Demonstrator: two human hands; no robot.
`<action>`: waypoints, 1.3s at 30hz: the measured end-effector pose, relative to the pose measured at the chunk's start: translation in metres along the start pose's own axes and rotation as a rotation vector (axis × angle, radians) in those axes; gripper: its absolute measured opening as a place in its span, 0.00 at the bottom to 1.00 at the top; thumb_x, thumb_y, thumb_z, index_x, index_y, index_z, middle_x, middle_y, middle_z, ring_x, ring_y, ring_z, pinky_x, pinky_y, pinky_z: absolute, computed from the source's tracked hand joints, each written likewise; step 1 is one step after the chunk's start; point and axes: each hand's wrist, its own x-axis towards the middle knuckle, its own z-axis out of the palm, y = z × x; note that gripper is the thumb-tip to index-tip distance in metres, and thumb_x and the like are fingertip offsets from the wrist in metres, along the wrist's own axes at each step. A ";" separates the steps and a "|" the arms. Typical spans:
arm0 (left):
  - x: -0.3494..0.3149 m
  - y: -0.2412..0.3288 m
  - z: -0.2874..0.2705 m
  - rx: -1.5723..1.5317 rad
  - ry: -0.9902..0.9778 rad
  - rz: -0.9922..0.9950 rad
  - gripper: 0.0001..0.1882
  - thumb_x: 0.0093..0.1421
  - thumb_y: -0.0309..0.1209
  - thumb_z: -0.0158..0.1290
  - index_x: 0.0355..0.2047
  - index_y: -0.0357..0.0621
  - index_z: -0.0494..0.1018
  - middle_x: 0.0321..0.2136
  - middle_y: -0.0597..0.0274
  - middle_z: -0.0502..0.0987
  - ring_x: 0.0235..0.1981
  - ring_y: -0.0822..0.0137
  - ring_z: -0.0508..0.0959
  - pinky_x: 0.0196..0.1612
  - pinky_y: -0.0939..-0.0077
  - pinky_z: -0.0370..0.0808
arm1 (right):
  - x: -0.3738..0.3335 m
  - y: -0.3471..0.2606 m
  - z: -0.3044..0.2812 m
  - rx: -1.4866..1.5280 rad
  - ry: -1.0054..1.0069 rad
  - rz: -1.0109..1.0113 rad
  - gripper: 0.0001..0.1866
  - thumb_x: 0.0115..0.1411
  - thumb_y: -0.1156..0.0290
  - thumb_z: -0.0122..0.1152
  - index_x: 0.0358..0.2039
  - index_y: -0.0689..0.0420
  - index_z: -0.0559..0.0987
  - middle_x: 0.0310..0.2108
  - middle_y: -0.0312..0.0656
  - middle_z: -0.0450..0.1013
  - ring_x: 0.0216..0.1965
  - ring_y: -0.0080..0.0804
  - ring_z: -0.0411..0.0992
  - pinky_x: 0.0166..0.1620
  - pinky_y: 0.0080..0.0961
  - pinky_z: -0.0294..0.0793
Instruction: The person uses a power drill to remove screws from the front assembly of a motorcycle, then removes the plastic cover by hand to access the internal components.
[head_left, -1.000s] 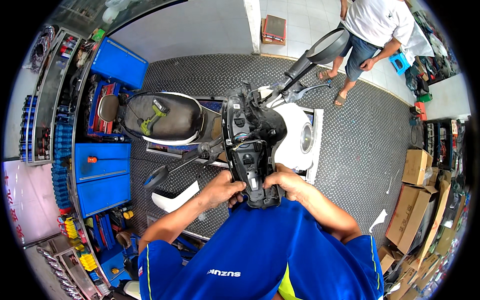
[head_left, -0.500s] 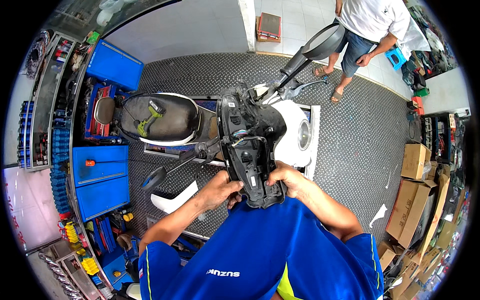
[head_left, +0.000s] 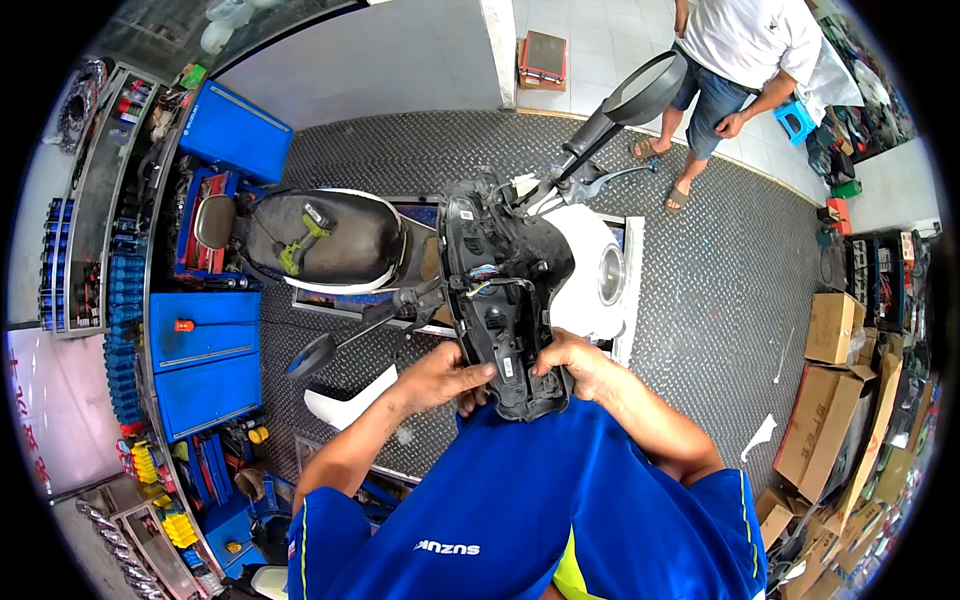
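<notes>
A black plastic scooter panel (head_left: 497, 325), open-backed and with coloured wires showing inside, reaches from the handlebar area to my chest. My left hand (head_left: 446, 380) grips its left edge near the bottom, thumb on top and fingers underneath. On the other edge my right hand (head_left: 576, 364) is closed round the panel, its thumb pressed on the inner face. The scooter's white front part (head_left: 580, 255), with a round headlamp (head_left: 609, 272), lies just beyond to the right. Its black seat (head_left: 345, 245) carries a green and black cordless drill (head_left: 307, 238).
Two mirrors stick out, one (head_left: 645, 90) far right and one (head_left: 312, 357) left. White trim pieces (head_left: 352, 400), (head_left: 760, 438) lie on the metal floor. Blue tool cabinets (head_left: 205, 330) line the left, cardboard boxes (head_left: 815, 410) the right. A person (head_left: 720, 95) stands at the back.
The view has shifted slightly. Both hands keep their grip on the panel's lower edges, and the panel's lower end sits slightly differently. The person at the back stays put.
</notes>
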 end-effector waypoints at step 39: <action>0.073 0.029 -0.051 -0.051 0.239 0.368 0.23 0.75 0.44 0.54 0.52 0.32 0.73 0.38 0.52 0.84 0.37 0.61 0.86 0.40 0.67 0.86 | -0.043 -0.034 -0.064 -0.347 0.121 -0.078 0.52 0.48 0.86 0.76 0.72 0.67 0.60 0.53 0.55 0.79 0.48 0.36 0.82 0.55 0.29 0.80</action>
